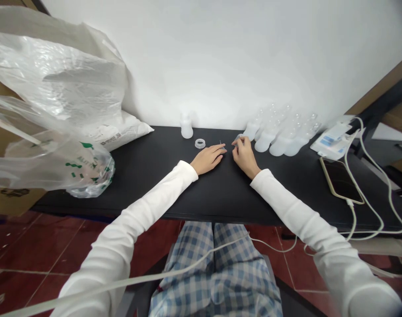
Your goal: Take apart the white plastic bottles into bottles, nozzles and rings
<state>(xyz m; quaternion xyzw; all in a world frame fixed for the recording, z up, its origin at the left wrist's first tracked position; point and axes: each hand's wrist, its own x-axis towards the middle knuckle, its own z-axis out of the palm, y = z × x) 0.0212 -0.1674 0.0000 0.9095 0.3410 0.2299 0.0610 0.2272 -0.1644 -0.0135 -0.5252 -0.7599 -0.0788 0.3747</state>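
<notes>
The two hands are apart on the black tabletop (217, 193), near its far edge, with a narrow strip of table between them. The left hand (210, 157) lies palm down, its fingers stretched to the right; at the fingertips shows a small bluish piece (222, 148), mostly hidden, and I cannot tell whether it is gripped. The right hand (244, 154) is curled, thumb and fingers bent over a small clear piece (240, 137) just in front of the clustered bottles; the fingers cover much of it, so whether they are clamped on it cannot be told.

Just beyond the left hand lies a translucent ring (200, 143), its opening facing up. Farther back, near the wall, a single frosted bottle (187, 128) stands upright, wide end down. To the right of the right hand, more frosted bottles (277, 143) stand close together, with clear rounded tips upward; what they hold, if anything, cannot be made out.

On the left, a large white plastic bag (75, 75) bulges against the wall, its contents hidden. Nearer, a clear plastic bag (85, 165) with green print slumps on the table; something pale shows through it, too blurred to name. On the far right, a blue-and-white packet (333, 140) lies beyond a phone (341, 179) with a white cable (353, 218) plugged in.
</notes>
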